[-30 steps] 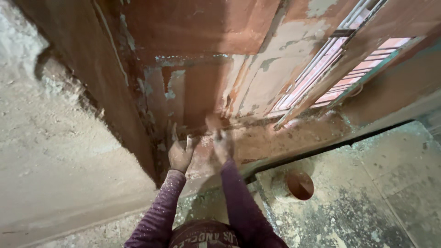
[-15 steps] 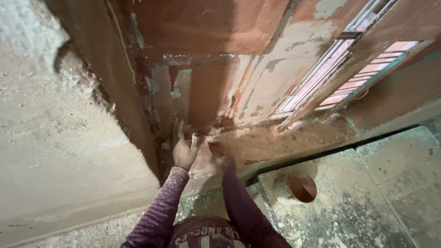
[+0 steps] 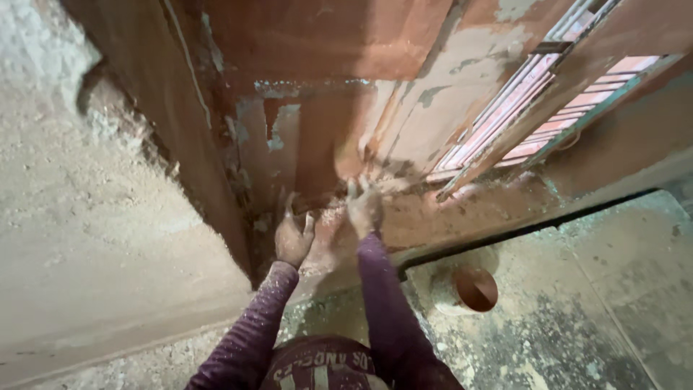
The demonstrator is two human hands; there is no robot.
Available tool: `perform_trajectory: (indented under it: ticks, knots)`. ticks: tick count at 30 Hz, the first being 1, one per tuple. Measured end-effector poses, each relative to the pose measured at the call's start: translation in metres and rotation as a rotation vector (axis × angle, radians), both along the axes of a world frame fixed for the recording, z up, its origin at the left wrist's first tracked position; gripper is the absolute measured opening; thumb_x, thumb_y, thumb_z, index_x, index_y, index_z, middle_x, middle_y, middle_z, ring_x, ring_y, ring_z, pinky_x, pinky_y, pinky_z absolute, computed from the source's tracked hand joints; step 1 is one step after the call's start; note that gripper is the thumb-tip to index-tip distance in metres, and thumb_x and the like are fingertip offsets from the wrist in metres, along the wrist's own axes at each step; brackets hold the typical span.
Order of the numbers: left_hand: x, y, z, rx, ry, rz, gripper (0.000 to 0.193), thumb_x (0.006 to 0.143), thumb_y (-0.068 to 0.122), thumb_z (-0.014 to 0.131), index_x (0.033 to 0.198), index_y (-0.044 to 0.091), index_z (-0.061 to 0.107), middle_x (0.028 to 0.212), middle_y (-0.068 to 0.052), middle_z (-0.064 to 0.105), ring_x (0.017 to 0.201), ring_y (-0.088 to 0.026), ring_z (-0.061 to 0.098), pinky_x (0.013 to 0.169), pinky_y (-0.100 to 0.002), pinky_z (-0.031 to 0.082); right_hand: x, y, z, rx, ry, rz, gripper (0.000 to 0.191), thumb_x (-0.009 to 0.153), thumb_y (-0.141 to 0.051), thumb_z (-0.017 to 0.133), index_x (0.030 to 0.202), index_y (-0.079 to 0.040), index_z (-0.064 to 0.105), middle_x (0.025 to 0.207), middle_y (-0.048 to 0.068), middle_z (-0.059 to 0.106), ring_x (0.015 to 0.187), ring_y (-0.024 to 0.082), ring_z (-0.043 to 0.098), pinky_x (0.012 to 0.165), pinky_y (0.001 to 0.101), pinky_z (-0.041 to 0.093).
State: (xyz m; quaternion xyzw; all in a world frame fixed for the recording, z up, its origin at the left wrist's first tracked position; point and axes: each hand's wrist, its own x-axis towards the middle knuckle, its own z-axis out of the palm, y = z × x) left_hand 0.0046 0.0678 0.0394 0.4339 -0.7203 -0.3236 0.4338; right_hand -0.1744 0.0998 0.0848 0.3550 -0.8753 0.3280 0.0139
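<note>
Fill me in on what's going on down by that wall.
A person in purple sleeves is reaching both bare hands down to the foot of a reddish-brown wall, in the corner where it meets a rough grey one. The left hand and right hand are dusty and press against crumbly, pale material there; whether either has a grip on anything is unclear. A round orange pipe opening sits in the floor nearby.
</note>
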Motion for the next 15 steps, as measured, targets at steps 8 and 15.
perform_trajectory:
  ticks: [8,15]
  knots:
    - [0.011,-0.006,0.007,-0.119,0.185,-0.068,0.074,0.103,0.045,0.054,0.159,0.007,0.025,0.122,-0.029,0.069,0.106,-0.05,0.065,0.087,-0.053,0.052,0.025,0.023,-0.053,0.0,-0.053,0.123,0.043,0.099,-0.042,0.064,0.12,-0.007,0.074,0.102,0.022,0.076,0.092,0.039,0.072,0.08,0.0458,0.056]
    - [0.003,-0.009,-0.045,-0.013,-0.114,-0.022,0.034,0.108,0.048,0.061,0.135,0.028,0.057,0.108,-0.021,0.077,0.105,-0.041,0.073,0.091,-0.047,0.059,-0.021,-0.014,0.072,-0.71,-0.08,0.118,0.046,0.099,-0.039,0.065,0.126,-0.001,0.068,0.103,0.021,0.076,0.09,0.038,0.073,0.08,0.0448,0.057]
